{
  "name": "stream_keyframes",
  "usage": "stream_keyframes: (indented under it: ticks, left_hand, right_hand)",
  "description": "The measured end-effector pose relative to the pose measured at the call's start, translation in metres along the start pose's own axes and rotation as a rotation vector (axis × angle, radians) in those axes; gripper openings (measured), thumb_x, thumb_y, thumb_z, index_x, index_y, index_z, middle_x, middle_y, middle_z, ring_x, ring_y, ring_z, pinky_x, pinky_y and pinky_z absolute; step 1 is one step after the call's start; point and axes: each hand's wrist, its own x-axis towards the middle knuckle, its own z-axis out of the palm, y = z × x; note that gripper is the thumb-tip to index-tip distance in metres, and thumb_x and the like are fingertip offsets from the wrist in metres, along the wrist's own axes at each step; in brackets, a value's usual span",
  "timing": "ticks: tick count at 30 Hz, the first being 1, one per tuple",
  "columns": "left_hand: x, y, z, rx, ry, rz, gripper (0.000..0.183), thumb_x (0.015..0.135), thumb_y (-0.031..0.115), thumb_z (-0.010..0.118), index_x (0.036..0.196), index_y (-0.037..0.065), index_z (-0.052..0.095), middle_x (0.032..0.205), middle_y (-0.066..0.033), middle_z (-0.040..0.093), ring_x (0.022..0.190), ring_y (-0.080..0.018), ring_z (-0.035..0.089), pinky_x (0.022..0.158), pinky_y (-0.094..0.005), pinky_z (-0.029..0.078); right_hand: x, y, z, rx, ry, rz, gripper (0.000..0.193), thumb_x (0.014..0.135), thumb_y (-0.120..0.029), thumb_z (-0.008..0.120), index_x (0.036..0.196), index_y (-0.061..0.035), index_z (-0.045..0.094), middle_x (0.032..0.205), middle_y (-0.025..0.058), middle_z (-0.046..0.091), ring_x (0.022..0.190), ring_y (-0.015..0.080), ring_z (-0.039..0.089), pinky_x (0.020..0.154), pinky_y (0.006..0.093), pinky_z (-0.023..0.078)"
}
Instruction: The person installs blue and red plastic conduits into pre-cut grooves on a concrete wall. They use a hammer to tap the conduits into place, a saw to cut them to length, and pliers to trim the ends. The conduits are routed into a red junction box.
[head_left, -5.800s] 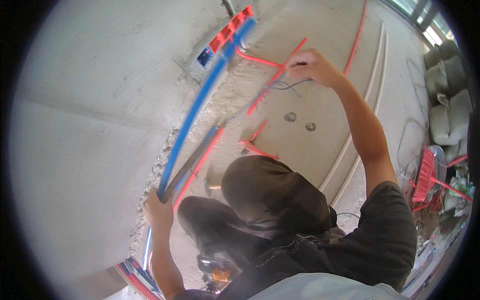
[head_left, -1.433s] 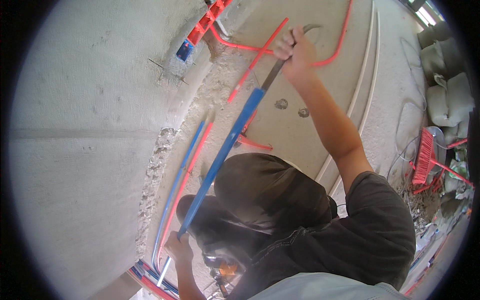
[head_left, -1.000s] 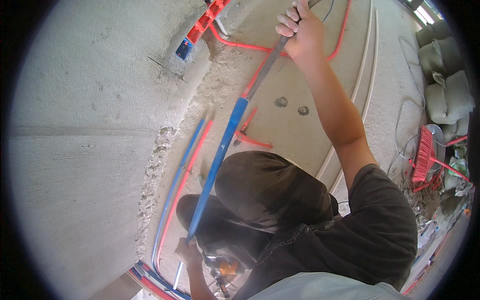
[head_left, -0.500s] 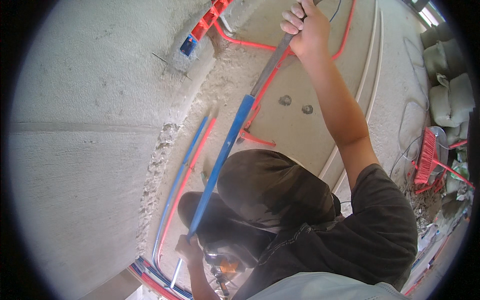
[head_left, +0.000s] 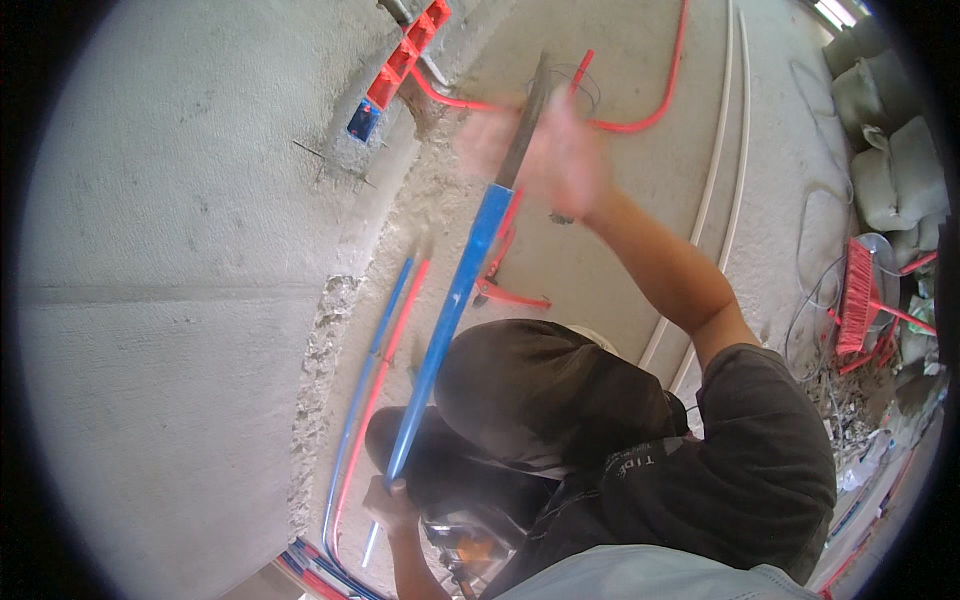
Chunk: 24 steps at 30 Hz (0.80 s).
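Note:
A long blue pipe (head_left: pixel 445 325) slants across the middle, passing in front of my knees. My left hand (head_left: pixel 393 505) is closed around its lower part, and a thin pale end (head_left: pixel 370 545) shows below the fist. From the pipe's upper end sticks a bare grey rod (head_left: pixel 523 140), slightly curved near its tip. My right hand (head_left: pixel 575 160) is at that rod, smeared by motion. The blur spreads to both sides of the rod, which shows in front of it; whether the fingers touch it I cannot tell.
A rough wall (head_left: pixel 180 400) with red and blue junction boxes (head_left: pixel 405 55) rises at left. Shorter blue (head_left: pixel 370 365) and red (head_left: pixel 385 360) pipes run along its base. A red pipe cutter (head_left: pixel 510 294) lies beyond my knees. Sacks (head_left: pixel 895 175) and a red broom (head_left: pixel 857 300) are at right.
My right hand has left its grip on the rod's upper end and moved down and left, now blurred. My left hand stays closed on the blue pipe. The view has shifted slightly.

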Motion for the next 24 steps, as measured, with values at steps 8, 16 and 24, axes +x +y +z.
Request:
stream_keyframes:
  ticks: [8, 16, 24]
  left_hand:
    - [0.006, 0.006, -0.006, 0.081, -0.084, -0.105, 0.05, 0.09, 0.046, 0.069, 0.076, -0.002, 0.062, 0.067, -0.0241, 0.06, 0.061, -0.0462, 0.061, 0.058, -0.055, 0.045]
    - [0.011, 0.0, 0.009, 0.101, -0.14, -0.112, 0.049, 0.089, 0.046, 0.069, 0.078, -0.001, 0.062, 0.071, -0.0258, 0.061, 0.066, -0.0494, 0.061, 0.062, -0.0578, 0.046]
    - [0.007, -0.011, 0.014, 0.009, -0.138, -0.06, 0.053, 0.092, 0.049, 0.069, 0.08, -0.002, 0.063, 0.069, -0.0253, 0.061, 0.066, -0.0487, 0.062, 0.061, -0.0562, 0.045]
  right_hand:
    - [-0.019, 0.021, -0.065, -0.296, -0.293, 0.035, 0.066, 0.115, -0.052, 0.036, 0.141, 0.004, 0.059, 0.153, 0.0251, 0.057, 0.144, 0.0352, 0.054, 0.122, 0.0523, 0.039]
    - [-0.026, 0.03, -0.075, -0.384, 0.007, 0.053, 0.062, 0.115, -0.047, 0.041, 0.148, 0.0034, 0.053, 0.149, 0.0213, 0.06, 0.138, 0.0333, 0.058, 0.117, 0.0492, 0.043]
    - [-0.014, 0.021, -0.1, -0.213, 0.041, 0.004, 0.039, 0.113, -0.031, 0.051, 0.136, -0.0014, 0.063, 0.131, 0.0149, 0.073, 0.119, 0.026, 0.068, 0.108, 0.0434, 0.05]
